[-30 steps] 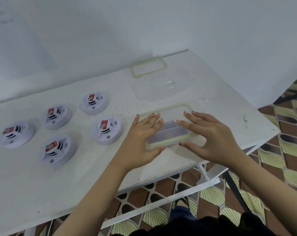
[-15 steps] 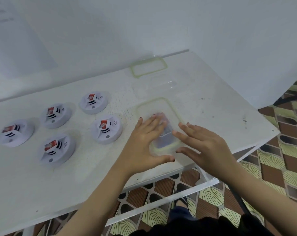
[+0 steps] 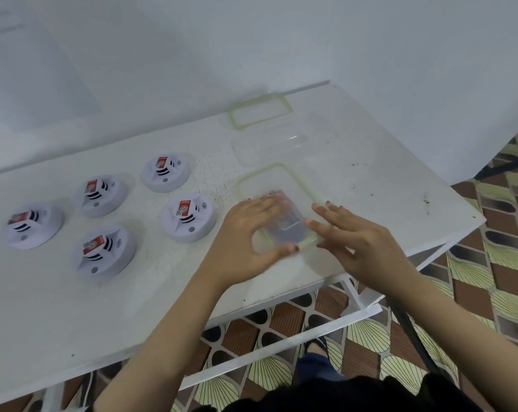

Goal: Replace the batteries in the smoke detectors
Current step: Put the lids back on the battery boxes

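Note:
Several white round smoke detectors lie on the white table (image 3: 376, 173), left of my hands; the nearest are one (image 3: 189, 217) beside my left wrist and one (image 3: 103, 251) toward the front. Each shows a red-labelled block on top. A clear plastic box with a green-rimmed lid (image 3: 287, 227) sits near the table's front edge, something dark blurred inside. My left hand (image 3: 245, 233) grips the box, fingers over the top and thumb at its near edge. My right hand (image 3: 361, 245) touches the box's right side with straight fingers.
A second clear box (image 3: 269, 150) lies behind the first, and a loose green-rimmed lid (image 3: 259, 113) lies near the back wall. The table's right and front edges drop to a patterned tile floor (image 3: 489, 278).
The box has turned from lying sideways to pointing away from me. Both hands shifted with it, my right hand sliding to its right side.

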{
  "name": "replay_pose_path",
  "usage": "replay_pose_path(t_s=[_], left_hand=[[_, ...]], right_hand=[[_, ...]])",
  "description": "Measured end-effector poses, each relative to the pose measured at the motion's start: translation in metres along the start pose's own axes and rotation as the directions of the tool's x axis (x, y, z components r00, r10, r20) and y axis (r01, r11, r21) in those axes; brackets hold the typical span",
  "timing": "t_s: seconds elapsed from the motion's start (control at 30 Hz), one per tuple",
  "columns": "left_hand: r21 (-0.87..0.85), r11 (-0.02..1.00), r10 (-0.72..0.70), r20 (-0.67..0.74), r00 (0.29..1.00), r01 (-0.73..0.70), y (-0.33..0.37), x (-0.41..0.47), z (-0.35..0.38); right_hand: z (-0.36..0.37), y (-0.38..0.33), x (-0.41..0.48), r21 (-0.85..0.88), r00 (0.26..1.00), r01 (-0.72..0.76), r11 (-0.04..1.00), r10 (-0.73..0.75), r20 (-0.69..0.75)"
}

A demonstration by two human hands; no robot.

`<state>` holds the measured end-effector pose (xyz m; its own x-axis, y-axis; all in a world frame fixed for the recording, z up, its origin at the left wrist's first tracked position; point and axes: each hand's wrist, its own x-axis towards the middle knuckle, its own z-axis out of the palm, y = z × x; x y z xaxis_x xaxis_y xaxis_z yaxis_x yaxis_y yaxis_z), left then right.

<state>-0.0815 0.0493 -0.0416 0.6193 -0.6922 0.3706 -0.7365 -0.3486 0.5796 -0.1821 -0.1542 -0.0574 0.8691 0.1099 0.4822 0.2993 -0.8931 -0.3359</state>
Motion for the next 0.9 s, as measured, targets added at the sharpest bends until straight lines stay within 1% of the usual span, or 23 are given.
replay_pose_path(t_s=[0.03,0.07,0.1,0.13,0.17,0.2,0.23,0.27,0.3,0.33,0.4,0.5,0.6,0.67,0.77,0.9], left_hand=[[-0.012,0.999,-0.030,-0.069,0.997,0.029,-0.001,0.001,-0.003],[-0.002,0.996,-0.089,-0.132,0.987,0.090,-0.002,0.002,-0.006],[0.011,0.982,-0.184,-0.165,0.969,0.188,-0.005,0.003,-0.009],[0.002,0.951,-0.306,-0.153,0.940,0.310,-0.007,0.003,-0.012],[-0.067,0.903,-0.429,-0.106,0.897,0.424,-0.010,0.004,-0.015],[-0.188,0.847,-0.513,-0.049,0.857,0.497,-0.012,0.004,-0.018],[-0.300,0.797,-0.554,-0.017,0.832,0.525,-0.014,0.005,-0.020],[-0.362,0.769,-0.571,-0.018,0.821,0.527,-0.013,0.006,-0.022],[-0.395,0.756,-0.582,-0.039,0.812,0.522,-0.012,0.006,-0.024],[-0.421,0.744,-0.594,-0.061,0.802,0.519,-0.012,0.006,-0.025],[-0.477,0.701,-0.630,-0.066,0.774,0.530,-0.012,0.005,-0.026],[-0.515,0.650,-0.637,0.030,0.770,0.558,-0.008,0.001,-0.026],[-0.524,0.650,-0.610,0.074,0.789,0.551,-0.001,0.001,-0.022],[-0.543,0.648,-0.603,0.063,0.795,0.534,0.003,0.005,-0.018],[-0.559,0.642,-0.606,0.049,0.794,0.524,0.007,0.015,-0.011],[-0.589,0.615,-0.628,0.037,0.778,0.524,0.010,0.031,0.000]], right_hand=[[-0.003,0.003,0.001,0.075,0.999,-0.041,0.996,0.040,0.017],[-0.006,0.004,0.002,0.122,0.996,-0.093,0.988,0.092,0.020],[-0.009,0.003,0.002,0.138,0.987,-0.158,0.978,0.159,0.002],[-0.011,0.001,0.002,0.149,0.968,-0.240,0.959,0.249,-0.041],[-0.013,-0.004,0.001,0.188,0.929,-0.340,0.921,0.361,-0.087],[-0.013,-0.009,0.000,0.257,0.871,-0.444,0.858,0.480,-0.100],[-0.012,-0.015,0.000,0.345,0.810,-0.533,0.772,0.584,-0.056],[-0.011,-0.020,0.001,0.416,0.753,-0.607,0.677,0.658,0.028],[-0.009,-0.023,0.001,0.452,0.715,-0.654,0.607,0.691,0.105],[-0.008,-0.024,0.002,0.468,0.697,-0.675,0.571,0.702,0.148],[-0.007,-0.022,0.006,0.475,0.685,-0.682,0.556,0.713,0.151],[-0.013,-0.013,0.016,0.494,0.680,-0.667,0.557,0.726,0.099],[-0.021,-0.001,0.025,0.506,0.699,-0.646,0.572,0.710,0.090],[-0.025,0.010,0.031,0.472,0.684,-0.675,0.568,0.722,0.109],[-0.030,0.024,0.042,0.435,0.681,-0.691,0.577,0.722,0.124],[-0.035,0.044,0.053,0.439,0.709,-0.664,0.605,0.695,0.115]])
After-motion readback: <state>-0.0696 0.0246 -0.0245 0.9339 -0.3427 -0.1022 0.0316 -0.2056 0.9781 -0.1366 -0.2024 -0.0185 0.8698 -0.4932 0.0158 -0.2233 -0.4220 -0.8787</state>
